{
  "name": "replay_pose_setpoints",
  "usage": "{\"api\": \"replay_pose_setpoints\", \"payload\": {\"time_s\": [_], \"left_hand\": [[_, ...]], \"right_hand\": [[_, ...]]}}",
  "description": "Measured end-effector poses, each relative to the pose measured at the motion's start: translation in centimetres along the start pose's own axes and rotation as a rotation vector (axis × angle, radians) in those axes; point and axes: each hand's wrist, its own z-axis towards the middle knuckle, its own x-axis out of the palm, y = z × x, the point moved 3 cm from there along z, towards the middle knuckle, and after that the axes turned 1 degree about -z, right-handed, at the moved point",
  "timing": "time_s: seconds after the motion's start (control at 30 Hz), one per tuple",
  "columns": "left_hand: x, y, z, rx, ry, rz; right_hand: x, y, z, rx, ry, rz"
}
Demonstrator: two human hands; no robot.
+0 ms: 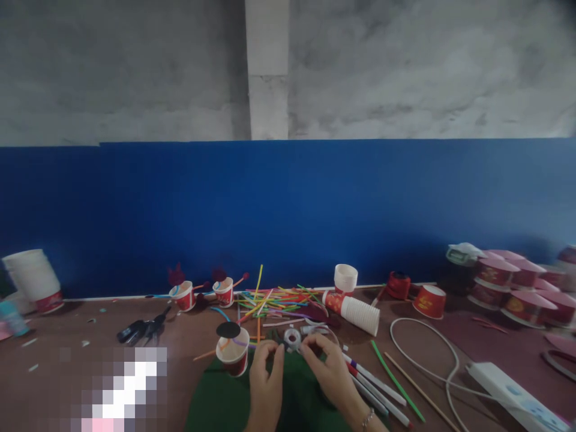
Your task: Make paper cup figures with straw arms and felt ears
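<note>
Head view: left hand and right hand facing each other at near edge of brown table, over dark green patch. Between both sets of fingertips, a small tape roll, pale ring outward. On left hand: thumb and index close together, just beside left rim of roll; cannot tell if clamped on anything. On right hand: thumb and index bent in close at right rim; cannot tell if touching or gripping. Around right wrist, a bracelet.

Just left of left hand, upright paper cup with black disc above its rim, plus coloured stems sticking out. Farther back, two more decorated cups, dark red shapes on top. Left of those, dark-handled tools. Behind hands, loose heap of coloured stems; to its right, cup stack lying on side.

Right of right hand: markers, green stem, wooden stick, all slanted. Beyond, white cable looping near power strip. Upside down near back edge, red cup. Far right, pink-topped cups, piled, blurry. Far left, tilted white cup stack.
</note>
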Motion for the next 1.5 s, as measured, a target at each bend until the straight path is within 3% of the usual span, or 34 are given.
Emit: {"api": "replay_pose_setpoints", "payload": {"time_s": [0.17,0.5,1.1,1.23,1.33,1.43,1.5], "left_hand": [[-0.1,-0.3,-0.1,0.107,-0.019,0.051],[0.3,0.1,-0.4,0.078,0.069,0.037],[0.9,0.1,0.2,-0.049,0.162,-0.125],[0.8,0.5,0.4,-0.125,0.154,-0.147],[0.5,0.5,0.6,-0.164,0.133,-0.119],[0.0,-0.2,1.0,-0.079,0.161,-0.016],[-0.3,-1.1,1.3,0.058,0.203,0.089]], "right_hand": [[1.5,0.2,-0.5,0.047,0.113,0.001],[1.9,-0.4,-0.4,0.086,0.132,-0.006],[1.5,0.0,-0.4,0.041,0.108,0.062],[1.3,-1.0,0.1,0.11,0.106,0.072],[0.8,-2.6,0.5,0.142,0.076,-0.092],[0.1,-3.0,0.8,0.066,-0.006,-0.197],[-0.2,-2.2,0.8,-0.018,-0.01,-0.112]]}}
